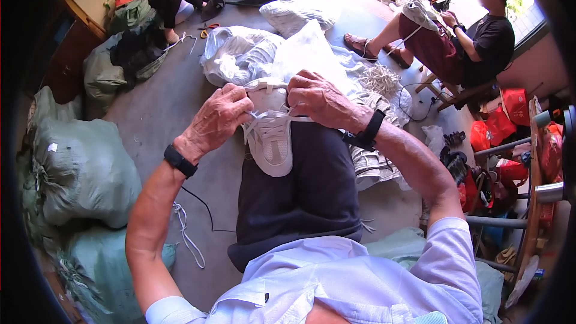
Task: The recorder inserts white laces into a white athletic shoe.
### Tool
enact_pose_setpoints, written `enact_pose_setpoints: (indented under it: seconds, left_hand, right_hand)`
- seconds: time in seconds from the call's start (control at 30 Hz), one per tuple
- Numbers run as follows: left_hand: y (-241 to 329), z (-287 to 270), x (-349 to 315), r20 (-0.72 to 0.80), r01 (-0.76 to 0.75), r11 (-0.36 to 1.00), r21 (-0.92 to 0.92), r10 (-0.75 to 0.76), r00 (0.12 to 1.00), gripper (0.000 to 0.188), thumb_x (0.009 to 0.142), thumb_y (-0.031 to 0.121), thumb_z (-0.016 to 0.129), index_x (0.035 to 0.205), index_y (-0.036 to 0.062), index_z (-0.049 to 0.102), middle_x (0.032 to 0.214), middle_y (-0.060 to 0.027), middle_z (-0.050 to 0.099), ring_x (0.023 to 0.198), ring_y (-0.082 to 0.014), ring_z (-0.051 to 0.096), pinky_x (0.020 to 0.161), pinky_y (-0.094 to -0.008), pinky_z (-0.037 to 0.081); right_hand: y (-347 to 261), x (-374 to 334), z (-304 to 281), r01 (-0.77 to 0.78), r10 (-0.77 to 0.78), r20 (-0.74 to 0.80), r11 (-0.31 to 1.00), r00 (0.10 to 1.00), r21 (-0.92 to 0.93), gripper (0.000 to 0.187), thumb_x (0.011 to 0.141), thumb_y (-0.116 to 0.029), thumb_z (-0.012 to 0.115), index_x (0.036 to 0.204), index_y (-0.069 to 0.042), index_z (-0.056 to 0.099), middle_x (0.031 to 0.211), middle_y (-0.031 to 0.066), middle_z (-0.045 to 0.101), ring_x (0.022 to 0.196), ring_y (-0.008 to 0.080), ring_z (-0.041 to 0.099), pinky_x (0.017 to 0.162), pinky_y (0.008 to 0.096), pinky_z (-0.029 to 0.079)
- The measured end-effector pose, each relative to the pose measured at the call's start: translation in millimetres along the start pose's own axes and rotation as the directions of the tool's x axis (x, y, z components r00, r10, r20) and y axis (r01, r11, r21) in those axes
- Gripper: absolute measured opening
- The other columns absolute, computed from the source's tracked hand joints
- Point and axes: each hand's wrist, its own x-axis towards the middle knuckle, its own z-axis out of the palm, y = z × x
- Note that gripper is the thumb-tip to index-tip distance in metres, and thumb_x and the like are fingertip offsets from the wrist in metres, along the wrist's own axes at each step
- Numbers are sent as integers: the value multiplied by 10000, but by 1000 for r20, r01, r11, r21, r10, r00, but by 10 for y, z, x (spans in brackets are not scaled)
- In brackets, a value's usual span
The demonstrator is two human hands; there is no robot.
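Observation:
A white sneaker [276,157] rests on my dark-trousered knees, its toe pointing back at me and its tongue [267,97] standing up at the far end. White shoelace [300,119] runs through its eyelets. Left of the shoe's opening, my left hand [217,115] is closed, fingers bent in a pinch on the lace. My right hand [327,103] is closed too, at the opening's right side, pinching lace with its fingertips. The fingers partly hide the lace ends and the upper eyelets.
Beyond the knees lie clear plastic bags [240,54] of pale shoes and a bundle of white laces [379,79]. Green sacks [84,168] stack up at left. A wooden-edged rack [531,204] with red bags stands right. Seated co-workers, one in black [495,39], are farther off.

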Motion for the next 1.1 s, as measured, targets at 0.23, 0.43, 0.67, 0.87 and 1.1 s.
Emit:
enact_pose_setpoints:
  seconds: [0.23, 0.43, 0.67, 0.87, 1.1]
  left_hand:
    - [98, 196, 163, 91, 279, 960, 27, -281, 955, 178, 833, 200, 652, 778, 38, 701, 925, -75, 630, 907, -294, 529, 844, -406, 463]
    - [74, 315, 190, 103, 494, 716, -494, -516, 851, 174, 838, 178, 711, 785, 13, 717, 841, -69, 644, 843, -185, 547, 774, -351, 471]
    - [72, 586, 183, -36, 258, 412, -874, -585, 811, 149, 885, 126, 701, 890, -21, 725, 816, -24, 673, 750, -84, 587, 692, -269, 487]
    - [153, 517, 129, -19, 221, 215, -951, -756, 655, 146, 897, 147, 717, 933, 7, 736, 835, 2, 682, 758, -58, 579, 693, -231, 466]
    - [133, 512, 154, 10, 239, 175, -955, -787, 617, 100, 907, 120, 694, 907, 32, 742, 830, 23, 691, 766, -39, 581, 714, -204, 461]
  right_hand:
    - [-125, 105, 133, -159, 167, 53, 978, 984, -133, 127, 747, -202, 686, 723, -78, 690, 936, 87, 592, 981, 287, 501, 849, 432, 379]
    - [-26, 295, 176, -412, 406, 91, 910, 909, 55, 128, 752, -172, 660, 773, -56, 710, 848, 99, 627, 857, 274, 584, 760, 394, 455]
    - [-165, 906, 162, -390, 440, -150, 878, 885, 276, 220, 801, -181, 662, 822, 33, 710, 832, 168, 653, 767, 273, 640, 680, 389, 492]
    - [-268, 592, 181, -240, 286, -302, 954, 909, 181, 61, 795, -106, 700, 823, -63, 667, 854, 121, 596, 828, 307, 588, 746, 433, 431]
    - [-409, 335, 407, -116, 112, -91, 993, 990, -37, 123, 753, -53, 706, 822, -96, 613, 1026, 88, 549, 1023, 290, 509, 847, 427, 353]
